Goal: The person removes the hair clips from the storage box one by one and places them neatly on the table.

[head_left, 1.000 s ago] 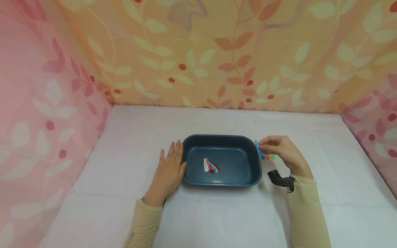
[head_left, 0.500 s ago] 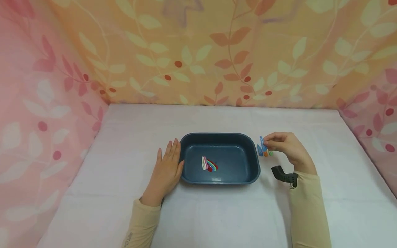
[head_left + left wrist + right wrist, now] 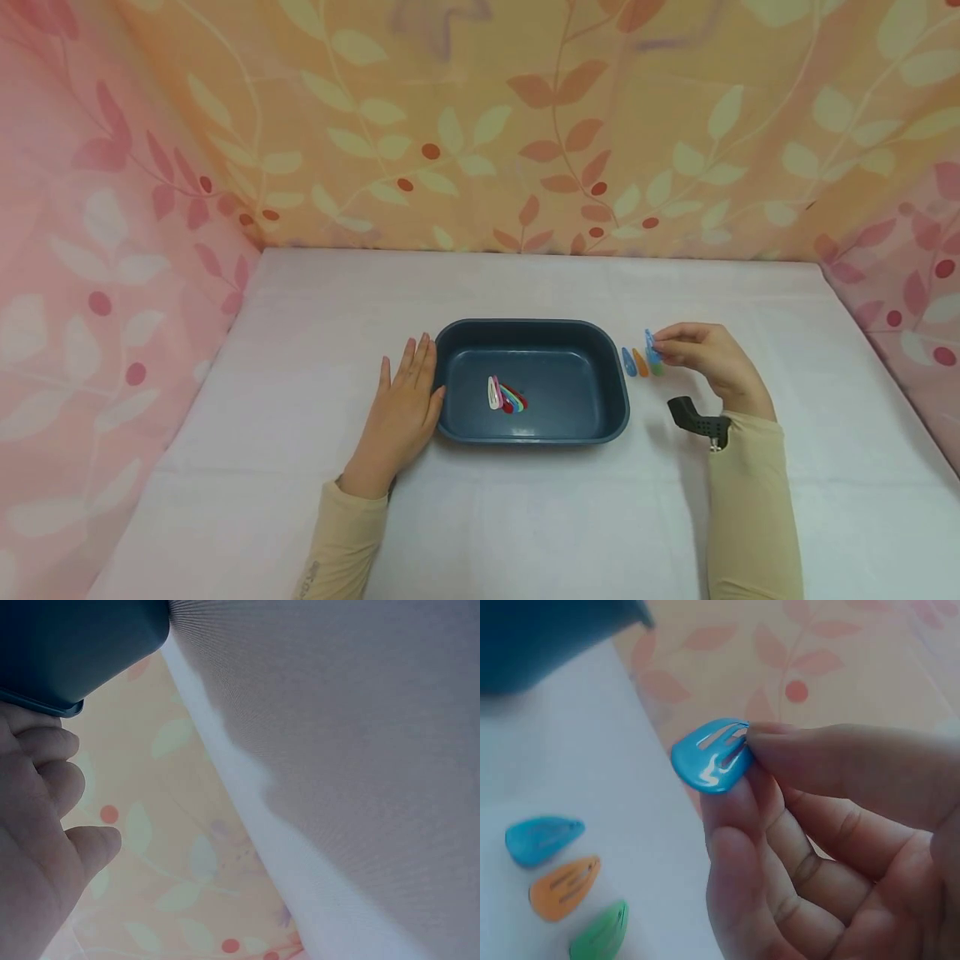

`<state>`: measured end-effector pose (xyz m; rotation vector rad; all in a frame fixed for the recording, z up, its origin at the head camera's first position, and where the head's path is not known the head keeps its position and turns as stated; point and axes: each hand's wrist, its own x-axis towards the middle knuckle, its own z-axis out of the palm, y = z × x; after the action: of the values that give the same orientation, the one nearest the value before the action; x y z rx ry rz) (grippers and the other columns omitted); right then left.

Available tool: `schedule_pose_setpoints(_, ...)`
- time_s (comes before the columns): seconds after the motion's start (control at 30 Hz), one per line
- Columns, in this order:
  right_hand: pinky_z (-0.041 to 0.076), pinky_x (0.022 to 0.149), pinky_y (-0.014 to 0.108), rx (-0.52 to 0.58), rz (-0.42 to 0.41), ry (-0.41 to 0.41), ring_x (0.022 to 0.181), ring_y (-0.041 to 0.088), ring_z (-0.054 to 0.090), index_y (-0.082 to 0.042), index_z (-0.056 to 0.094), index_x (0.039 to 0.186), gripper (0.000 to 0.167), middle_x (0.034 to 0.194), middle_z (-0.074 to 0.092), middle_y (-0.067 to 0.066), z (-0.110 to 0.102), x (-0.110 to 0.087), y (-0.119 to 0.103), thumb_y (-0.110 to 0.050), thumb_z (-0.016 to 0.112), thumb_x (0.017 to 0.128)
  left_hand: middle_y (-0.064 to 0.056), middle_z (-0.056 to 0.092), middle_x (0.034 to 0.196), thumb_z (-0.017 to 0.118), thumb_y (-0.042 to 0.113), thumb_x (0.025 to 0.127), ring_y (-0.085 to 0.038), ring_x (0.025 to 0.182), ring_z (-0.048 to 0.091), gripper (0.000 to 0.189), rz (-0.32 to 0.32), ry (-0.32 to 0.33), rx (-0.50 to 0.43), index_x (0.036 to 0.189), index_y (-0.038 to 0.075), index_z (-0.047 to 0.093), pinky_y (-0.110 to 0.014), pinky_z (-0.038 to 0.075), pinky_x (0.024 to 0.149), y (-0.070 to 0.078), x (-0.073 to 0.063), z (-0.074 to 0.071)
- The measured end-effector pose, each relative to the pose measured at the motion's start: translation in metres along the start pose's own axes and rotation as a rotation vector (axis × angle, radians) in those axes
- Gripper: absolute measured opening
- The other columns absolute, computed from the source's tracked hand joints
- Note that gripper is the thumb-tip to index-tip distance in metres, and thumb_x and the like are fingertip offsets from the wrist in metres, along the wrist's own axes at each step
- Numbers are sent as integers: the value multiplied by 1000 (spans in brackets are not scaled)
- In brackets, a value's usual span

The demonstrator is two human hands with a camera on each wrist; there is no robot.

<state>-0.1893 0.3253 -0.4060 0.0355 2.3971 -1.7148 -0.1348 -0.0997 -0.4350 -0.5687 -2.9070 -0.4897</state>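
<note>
Between thumb and fingers my right hand [image 3: 708, 358] pinches a light blue snap hair clip [image 3: 712, 757], held above the table to the right of the basin. Below it, a blue hair clip [image 3: 544, 838], an orange hair clip [image 3: 564, 889] and a green hair clip [image 3: 601, 934] lie in a row. The left hand [image 3: 401, 417] rests with straight fingers against the left side of the dark blue basin [image 3: 532, 438]. Inside the basin, left of its middle, several hair clips [image 3: 494, 393] lie bunched together, white, pink, red and other colours.
A white cloth [image 3: 525, 525] covers the table. Patterned fabric [image 3: 480, 125] hangs behind the table and along both sides. A black camera mount [image 3: 697, 421] sticks out from the right sleeve.
The right hand has moved right with the pinched blue clip, away from the basin's rim, and now holds it over the green clip. The left hand stays at the basin.
</note>
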Motion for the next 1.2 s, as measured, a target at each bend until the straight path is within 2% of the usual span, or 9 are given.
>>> schedule_pose_setpoints(0.27,52,69,20,5,53,10,73,4,63,-10,73,89,6,79,68,-11,-7,2,12,-9,67,88,-13,16,155,45,26,98,-27,143,10,62,-2,-9,-1,148,-3,22,-55,6,111,0,0,0)
schedule_pose_setpoints(0.53,53,69,20,22,130,-13,71,4,62,-13,73,86,9,80,68,-10,-13,3,22,-9,66,88,-12,15,155,45,26,98,-26,143,9,61,-3,-15,-4,148,-3,22,-55,7,111,0,0,-1)
schedule_pose_setpoints(0.7,53,70,20,7,164,11,72,3,62,-16,72,84,11,79,66,-11,-15,4,27,-8,66,88,-12,15,155,47,24,98,-26,143,9,62,-8,-13,-9,147,-3,22,-55,7,111,1,0,0)
schedule_pose_setpoints(0.83,53,71,20,-11,195,36,74,2,61,-8,72,90,6,81,64,-12,-16,4,30,-8,66,88,-12,15,155,48,24,97,-26,143,9,62,-7,-11,-7,147,-3,23,-56,8,111,1,1,0)
schedule_pose_setpoints(1.2,52,71,19,-93,213,70,76,2,60,14,62,108,34,83,63,-11,-15,6,35,-13,67,88,-13,15,155,45,26,98,-27,143,10,61,-5,-18,-1,147,-3,22,-55,8,111,0,1,-1)
